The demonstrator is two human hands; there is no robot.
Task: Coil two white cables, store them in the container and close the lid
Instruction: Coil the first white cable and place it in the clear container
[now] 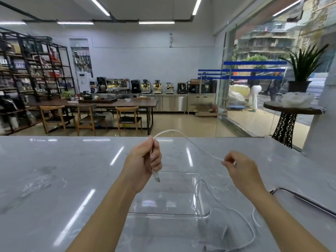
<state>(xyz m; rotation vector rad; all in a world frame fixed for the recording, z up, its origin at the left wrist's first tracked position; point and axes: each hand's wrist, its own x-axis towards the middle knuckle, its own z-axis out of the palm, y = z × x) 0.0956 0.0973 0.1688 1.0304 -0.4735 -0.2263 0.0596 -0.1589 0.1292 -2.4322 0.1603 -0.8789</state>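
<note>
Both hands are gripping one white cable (183,136) above the bench (54,170): left hand (143,160) fisting its plug end, right hand (236,166) pinching it. The clear container (203,213) is sitting below them near the front edge, a second cable (252,231) trailing beside it.

Counter mostly open; clutter sits centre-right.
Left of the marble counter (54,179) is bare. Clear container (169,195) blocks the middle, loose white cable (241,213) loops along its right side, dark cable (305,199) crosses far right.

Readable text: none
Shelf goods (27,70): labels too blurred to read
Building outside (312,17): large characters on the wall, too blurred to make out
</note>
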